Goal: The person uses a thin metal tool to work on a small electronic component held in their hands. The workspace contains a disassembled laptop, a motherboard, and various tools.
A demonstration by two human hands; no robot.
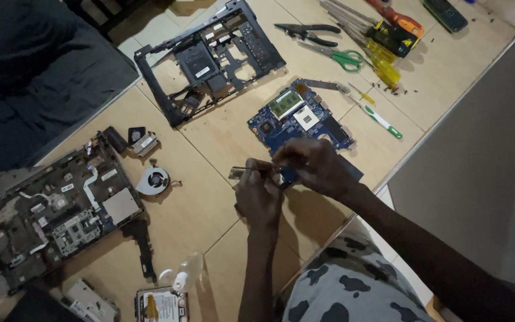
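Blue circuit board [296, 119] is lying just beyond the hands, where the left hand [257, 194] and right hand [314, 167] are together pinching a small metal bracket [241, 173], which could slip onto the board's exposed chips.

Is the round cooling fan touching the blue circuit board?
Apart. The head view shows the cooling fan lying well left of the blue circuit board, with bare tan floor tiles plainly between them.

You've got the round cooling fan [152, 179] mid-table: stripped laptop base [55, 211] just left of it, empty black frame [210, 56] beyond it, green-handled scissors [340, 57] far off to its upper right.
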